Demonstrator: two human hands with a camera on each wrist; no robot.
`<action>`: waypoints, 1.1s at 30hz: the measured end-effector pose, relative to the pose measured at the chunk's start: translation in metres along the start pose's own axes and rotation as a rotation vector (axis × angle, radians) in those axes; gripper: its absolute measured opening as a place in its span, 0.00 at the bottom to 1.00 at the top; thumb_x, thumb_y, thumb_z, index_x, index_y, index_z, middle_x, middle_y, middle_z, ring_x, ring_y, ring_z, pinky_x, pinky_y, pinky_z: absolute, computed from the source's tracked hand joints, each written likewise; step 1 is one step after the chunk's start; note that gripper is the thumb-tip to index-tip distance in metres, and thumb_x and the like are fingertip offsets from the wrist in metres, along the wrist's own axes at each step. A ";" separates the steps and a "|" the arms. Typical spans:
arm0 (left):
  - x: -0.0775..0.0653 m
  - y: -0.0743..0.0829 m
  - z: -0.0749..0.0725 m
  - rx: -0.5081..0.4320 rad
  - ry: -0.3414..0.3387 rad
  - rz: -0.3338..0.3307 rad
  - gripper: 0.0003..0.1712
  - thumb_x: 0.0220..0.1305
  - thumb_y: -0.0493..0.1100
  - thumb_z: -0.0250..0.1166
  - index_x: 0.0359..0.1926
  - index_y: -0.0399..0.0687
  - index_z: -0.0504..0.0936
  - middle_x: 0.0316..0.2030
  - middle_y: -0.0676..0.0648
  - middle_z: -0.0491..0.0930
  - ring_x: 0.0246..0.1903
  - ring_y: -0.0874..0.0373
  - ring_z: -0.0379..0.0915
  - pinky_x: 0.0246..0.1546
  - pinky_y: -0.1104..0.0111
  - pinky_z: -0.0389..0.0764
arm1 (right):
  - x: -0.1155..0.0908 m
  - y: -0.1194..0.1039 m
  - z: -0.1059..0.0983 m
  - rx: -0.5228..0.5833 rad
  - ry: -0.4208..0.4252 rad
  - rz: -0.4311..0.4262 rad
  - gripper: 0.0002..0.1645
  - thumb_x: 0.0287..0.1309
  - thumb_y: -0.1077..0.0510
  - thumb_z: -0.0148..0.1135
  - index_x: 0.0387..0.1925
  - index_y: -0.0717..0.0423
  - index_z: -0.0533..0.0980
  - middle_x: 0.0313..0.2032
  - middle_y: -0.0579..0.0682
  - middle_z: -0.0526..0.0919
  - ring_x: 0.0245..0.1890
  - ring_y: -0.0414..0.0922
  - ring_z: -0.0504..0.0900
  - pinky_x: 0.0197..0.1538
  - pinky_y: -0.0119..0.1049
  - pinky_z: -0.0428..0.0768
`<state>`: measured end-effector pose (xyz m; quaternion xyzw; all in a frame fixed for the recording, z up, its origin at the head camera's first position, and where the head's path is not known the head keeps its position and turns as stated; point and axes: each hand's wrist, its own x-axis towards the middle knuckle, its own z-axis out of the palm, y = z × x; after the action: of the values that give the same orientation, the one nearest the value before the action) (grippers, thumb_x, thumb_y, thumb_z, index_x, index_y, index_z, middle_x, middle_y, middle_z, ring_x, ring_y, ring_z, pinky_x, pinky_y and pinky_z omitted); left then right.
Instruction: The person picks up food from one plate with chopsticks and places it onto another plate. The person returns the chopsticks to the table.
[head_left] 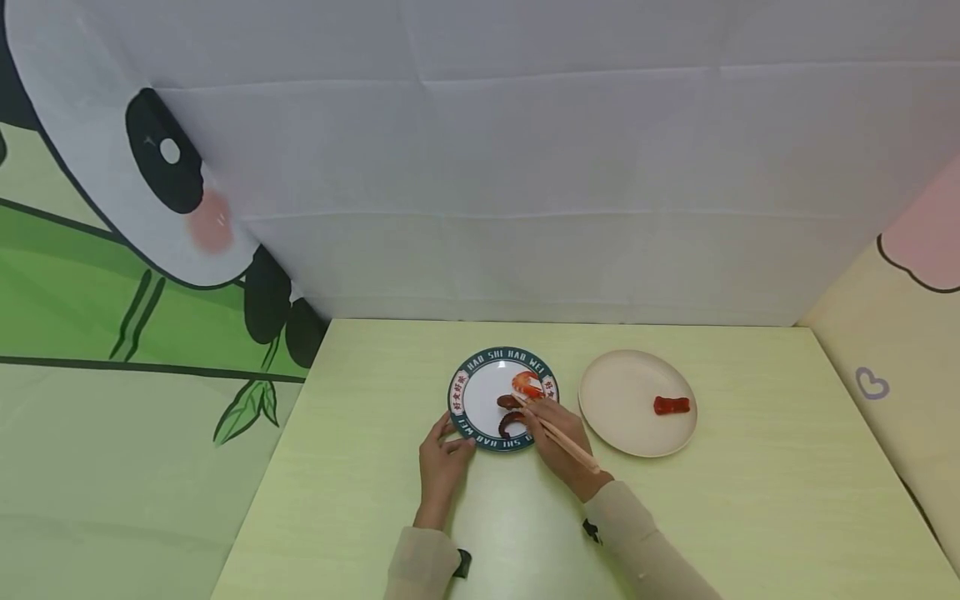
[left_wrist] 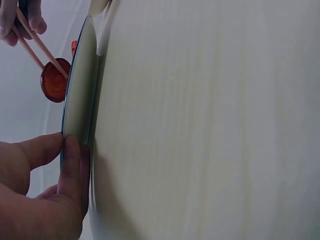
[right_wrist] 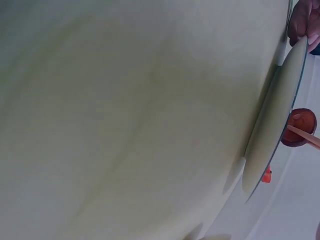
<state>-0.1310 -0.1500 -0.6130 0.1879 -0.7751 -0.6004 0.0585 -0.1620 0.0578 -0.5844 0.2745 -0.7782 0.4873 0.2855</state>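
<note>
My left hand (head_left: 442, 468) pinches the near left rim of a round plate (head_left: 478, 393) with a dark green lettered border. In the left wrist view, the thumb (left_wrist: 42, 149) lies on the rim's upper side and the fingers lie beneath. My right hand (head_left: 567, 425) holds a pair of wooden chopsticks (head_left: 572, 448), their tips at a small brown oval food piece (head_left: 507, 402). Seen from the left wrist, this piece (left_wrist: 52, 84) is reddish-brown and round; whether the tips grip it I cannot tell. An orange shrimp (head_left: 527, 383) and a dark curled piece (head_left: 506, 427) lie on the plate.
To the right stands a beige plate (head_left: 622, 408) bearing a red rectangular food piece (head_left: 671, 406). Both plates are on a pale yellow-green table (head_left: 765, 500). A white cloth backdrop (head_left: 555, 208) rises behind the table, with a printed cartoon panel at left.
</note>
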 end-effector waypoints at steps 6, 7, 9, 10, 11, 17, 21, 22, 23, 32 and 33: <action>-0.001 0.001 0.000 -0.012 0.000 0.001 0.39 0.61 0.27 0.70 0.74 0.33 0.71 0.57 0.33 0.80 0.46 0.44 0.88 0.42 0.70 0.85 | -0.004 0.005 0.004 -0.028 -0.003 -0.012 0.15 0.48 0.79 0.73 0.41 0.69 0.87 0.36 0.58 0.90 0.36 0.53 0.89 0.38 0.47 0.89; -0.001 0.002 -0.001 -0.014 -0.001 0.003 0.39 0.61 0.27 0.70 0.74 0.33 0.71 0.58 0.32 0.79 0.46 0.44 0.88 0.42 0.71 0.85 | -0.004 0.005 0.004 -0.026 -0.005 -0.008 0.14 0.49 0.78 0.73 0.40 0.69 0.87 0.36 0.58 0.90 0.36 0.53 0.89 0.38 0.47 0.89; -0.001 0.002 -0.001 -0.013 -0.003 0.003 0.39 0.61 0.27 0.70 0.74 0.33 0.71 0.58 0.32 0.79 0.46 0.44 0.88 0.42 0.71 0.85 | -0.005 0.005 0.004 -0.028 -0.009 0.001 0.13 0.51 0.78 0.73 0.40 0.70 0.88 0.37 0.58 0.90 0.37 0.54 0.90 0.39 0.49 0.89; -0.002 0.002 -0.001 -0.014 -0.005 0.001 0.39 0.61 0.27 0.71 0.74 0.33 0.71 0.58 0.32 0.79 0.46 0.44 0.88 0.42 0.71 0.84 | -0.005 0.006 0.005 -0.029 -0.010 0.006 0.13 0.51 0.78 0.73 0.41 0.70 0.87 0.37 0.59 0.90 0.38 0.54 0.90 0.40 0.50 0.89; -0.001 0.002 -0.001 -0.009 -0.005 0.001 0.39 0.61 0.27 0.71 0.74 0.33 0.71 0.58 0.32 0.79 0.46 0.44 0.88 0.42 0.71 0.84 | -0.006 0.006 0.005 -0.031 -0.011 0.010 0.13 0.51 0.78 0.73 0.41 0.70 0.87 0.37 0.60 0.90 0.39 0.55 0.90 0.41 0.51 0.89; -0.001 0.001 -0.001 -0.003 -0.001 -0.001 0.39 0.60 0.27 0.71 0.74 0.33 0.72 0.58 0.32 0.80 0.46 0.43 0.88 0.42 0.72 0.84 | -0.007 0.006 0.003 -0.028 -0.014 0.008 0.12 0.52 0.78 0.72 0.40 0.72 0.87 0.37 0.62 0.90 0.40 0.58 0.90 0.42 0.51 0.90; -0.001 0.000 -0.001 -0.005 0.002 0.010 0.40 0.60 0.26 0.71 0.73 0.32 0.72 0.57 0.32 0.80 0.45 0.42 0.88 0.41 0.72 0.84 | -0.006 0.007 -0.001 0.007 0.005 0.016 0.10 0.53 0.79 0.71 0.38 0.72 0.87 0.34 0.61 0.90 0.34 0.53 0.88 0.38 0.39 0.89; -0.001 0.000 0.000 -0.006 0.002 0.011 0.40 0.60 0.26 0.71 0.73 0.32 0.71 0.57 0.32 0.79 0.45 0.42 0.88 0.41 0.72 0.84 | -0.006 0.007 -0.002 0.013 0.009 0.019 0.09 0.54 0.79 0.70 0.38 0.72 0.87 0.33 0.59 0.89 0.32 0.51 0.87 0.37 0.35 0.87; -0.001 0.000 0.000 -0.006 0.002 0.012 0.40 0.59 0.26 0.71 0.73 0.32 0.71 0.57 0.31 0.79 0.45 0.42 0.88 0.41 0.72 0.84 | -0.006 0.007 -0.003 0.026 0.014 0.025 0.09 0.54 0.79 0.70 0.38 0.72 0.87 0.32 0.59 0.88 0.30 0.49 0.86 0.35 0.31 0.85; 0.000 0.000 0.000 0.001 -0.001 0.006 0.40 0.60 0.27 0.71 0.73 0.32 0.71 0.57 0.32 0.80 0.45 0.43 0.88 0.40 0.73 0.83 | -0.010 0.003 -0.022 0.134 0.055 0.183 0.08 0.62 0.77 0.66 0.38 0.67 0.87 0.27 0.55 0.83 0.22 0.48 0.82 0.26 0.22 0.79; 0.000 0.000 0.000 0.001 -0.002 0.005 0.40 0.60 0.27 0.71 0.73 0.32 0.71 0.57 0.32 0.80 0.45 0.43 0.88 0.40 0.73 0.84 | -0.010 0.002 -0.025 0.144 0.064 0.195 0.08 0.62 0.77 0.66 0.38 0.68 0.87 0.28 0.55 0.84 0.21 0.49 0.83 0.26 0.23 0.81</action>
<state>-0.1311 -0.1503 -0.6127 0.1854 -0.7760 -0.6000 0.0590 -0.1527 0.0827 -0.5839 0.2017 -0.7548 0.5758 0.2409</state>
